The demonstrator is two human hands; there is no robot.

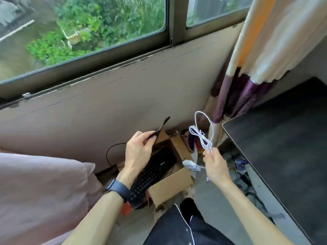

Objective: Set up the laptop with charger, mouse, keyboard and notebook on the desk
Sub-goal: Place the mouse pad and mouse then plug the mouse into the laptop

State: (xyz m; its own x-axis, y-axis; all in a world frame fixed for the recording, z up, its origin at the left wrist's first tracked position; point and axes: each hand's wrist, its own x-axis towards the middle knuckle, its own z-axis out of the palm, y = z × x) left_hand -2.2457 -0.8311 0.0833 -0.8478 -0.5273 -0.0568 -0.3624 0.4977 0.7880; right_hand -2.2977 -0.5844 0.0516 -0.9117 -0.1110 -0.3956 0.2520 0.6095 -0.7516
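My left hand [138,149] pinches a thin black flat item [160,130], seen edge-on, above an open cardboard box [169,184] on the floor. A black keyboard [152,174] sticks out of that box at a slant. My right hand [215,165] pinches a bundled white braided cable [200,137], its loops lifted above the fingers. A white charger block [190,164] hangs from the cable just left of that hand. The dark desk [276,156] lies to the right. No laptop, mouse or notebook shows.
A window and beige wall run behind the box. A curtain [256,64] hangs at the upper right by the desk's far corner. Pink bedding [40,195] fills the lower left. Cables and small clutter lie on the floor under the desk edge.
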